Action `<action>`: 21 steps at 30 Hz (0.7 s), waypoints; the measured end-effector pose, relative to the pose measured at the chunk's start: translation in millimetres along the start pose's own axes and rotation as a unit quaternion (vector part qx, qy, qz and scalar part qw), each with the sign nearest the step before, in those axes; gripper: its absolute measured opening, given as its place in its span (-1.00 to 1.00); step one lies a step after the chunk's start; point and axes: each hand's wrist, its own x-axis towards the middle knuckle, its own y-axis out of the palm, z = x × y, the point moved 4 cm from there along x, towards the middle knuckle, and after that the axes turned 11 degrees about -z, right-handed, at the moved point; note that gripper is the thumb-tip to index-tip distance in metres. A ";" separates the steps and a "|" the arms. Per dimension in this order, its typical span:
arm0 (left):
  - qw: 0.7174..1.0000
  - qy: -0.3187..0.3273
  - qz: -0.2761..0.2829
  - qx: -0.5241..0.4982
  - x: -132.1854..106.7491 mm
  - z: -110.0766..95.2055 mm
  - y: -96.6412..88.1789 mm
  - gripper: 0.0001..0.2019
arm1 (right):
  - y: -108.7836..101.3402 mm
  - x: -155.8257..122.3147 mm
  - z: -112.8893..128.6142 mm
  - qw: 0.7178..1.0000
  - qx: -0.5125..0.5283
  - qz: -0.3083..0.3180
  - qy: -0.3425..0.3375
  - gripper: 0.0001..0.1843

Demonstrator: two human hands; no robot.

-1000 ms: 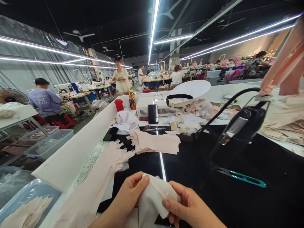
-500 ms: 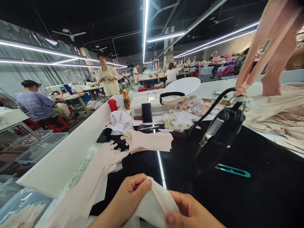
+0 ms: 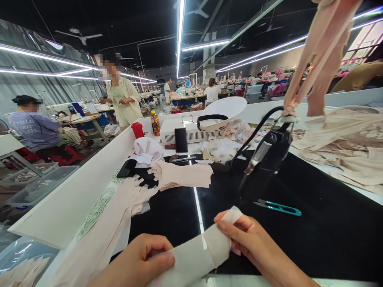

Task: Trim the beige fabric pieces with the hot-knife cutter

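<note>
Head view: my black work surface (image 3: 335, 239) carries long beige panels (image 3: 106, 233) along its left side. My left hand (image 3: 142, 257) holds the pale fabric strip (image 3: 196, 257) under the thumb; its other fingers are partly hidden, so their grip is unclear. My right hand (image 3: 249, 235) pinches the strip's right end. The strip spans between both hands, near the surface's front edge. Beyond lies a shorter beige stack (image 3: 185, 175); teal snips (image 3: 283, 208) lie right.

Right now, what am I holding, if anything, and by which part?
A pale fabric piece: your right hand pinches its right end; your left hand grips it farther left, thumb on top.
</note>
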 end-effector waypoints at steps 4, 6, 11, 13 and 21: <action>0.988 0.015 -0.075 0.133 16.3 16.0 -21.0 -0.60 | 2.2 31.0 6.8 0.983 -0.159 0.002 -0.097 -0.56; 0.968 0.035 -0.122 0.218 27.2 19.5 -28.8 -0.64 | 6.1 47.3 6.4 0.975 -0.191 0.005 -0.116 -0.60; 0.911 0.087 -0.228 0.333 43.1 17.6 -37.5 -0.72 | 10.0 66.5 15.0 0.943 -0.266 -0.004 -0.198 -0.69; 0.886 0.125 -0.258 0.364 44.3 12.9 -35.1 -0.71 | 9.4 66.6 22.3 0.924 -0.294 -0.014 -0.243 -0.75; 0.765 0.472 -0.230 0.373 37.2 -8.4 21.3 -0.54 | 15.7 39.6 31.3 0.863 -0.368 -0.010 -0.346 -0.67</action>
